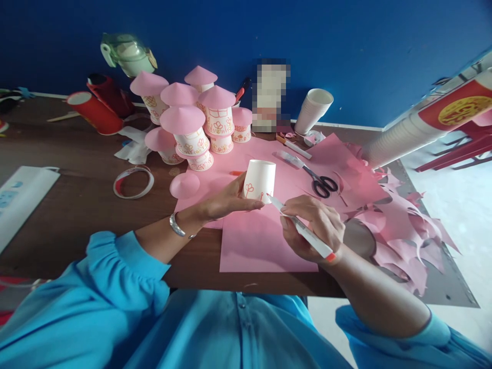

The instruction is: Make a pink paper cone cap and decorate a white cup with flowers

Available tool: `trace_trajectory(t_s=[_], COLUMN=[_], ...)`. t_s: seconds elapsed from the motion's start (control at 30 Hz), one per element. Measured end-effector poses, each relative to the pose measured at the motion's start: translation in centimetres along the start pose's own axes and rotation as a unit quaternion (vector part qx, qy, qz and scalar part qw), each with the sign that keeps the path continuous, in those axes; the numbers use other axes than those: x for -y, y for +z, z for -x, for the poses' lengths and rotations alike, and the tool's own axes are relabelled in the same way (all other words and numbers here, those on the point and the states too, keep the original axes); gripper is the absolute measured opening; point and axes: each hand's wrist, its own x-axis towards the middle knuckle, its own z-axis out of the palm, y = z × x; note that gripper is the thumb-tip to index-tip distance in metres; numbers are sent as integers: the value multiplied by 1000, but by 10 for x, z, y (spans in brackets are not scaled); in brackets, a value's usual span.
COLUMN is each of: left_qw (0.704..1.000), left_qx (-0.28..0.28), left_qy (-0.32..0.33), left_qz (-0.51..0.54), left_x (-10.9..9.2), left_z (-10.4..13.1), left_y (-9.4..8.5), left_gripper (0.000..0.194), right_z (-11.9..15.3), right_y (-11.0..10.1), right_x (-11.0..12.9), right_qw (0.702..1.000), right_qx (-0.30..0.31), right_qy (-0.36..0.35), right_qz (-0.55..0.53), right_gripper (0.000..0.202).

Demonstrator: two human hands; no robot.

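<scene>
My left hand (230, 197) grips a white paper cup (261, 177), upside down, with a red-orange flower drawn on its side. In my right hand (315, 228) is a white marker pen (309, 237) with a red end; its tip meets the cup's lower side beside a short drawn stem. Pink paper sheets (265, 246) lie beneath both hands. Behind the cup, to the left, stands a cluster of decorated cups (191, 139) with pink cone roofs (183, 120). A loose pink cone (185, 185) rests near my left wrist.
Black-handled scissors (325, 185) and another marker (295, 147) lie right of the cup. Pink paper scraps (403, 225) cover the table's right side. Stacked cups (313, 110) stand by the blue wall. A tape roll (133, 183) and red cup (94, 114) are at left.
</scene>
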Motion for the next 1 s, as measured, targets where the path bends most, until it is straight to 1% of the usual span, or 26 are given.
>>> trace_trajectory(t_s=[0.2, 0.4, 0.7, 1.0], left_qw=[1000, 1000, 1000, 1000], left_qx=[-1, 1, -5, -4], left_qy=[-1, 0, -4, 0], left_qz=[-13, -13, -13, -21], left_x=[-2, -3, -5, -3], left_z=[-1, -1, 0, -1], left_y=[0, 2, 2, 1], left_gripper=[52, 50, 52, 60], right_z=[-7, -7, -6, -7], right_y=[1, 2, 0, 0], right_x=[1, 2, 1, 2], right_qw=[999, 999, 999, 998], right_qx=[13, 18, 41, 58], right_qy=[-38, -34, -30, -26], right_qz=[5, 11, 10, 4], right_gripper=[21, 19, 22, 21])
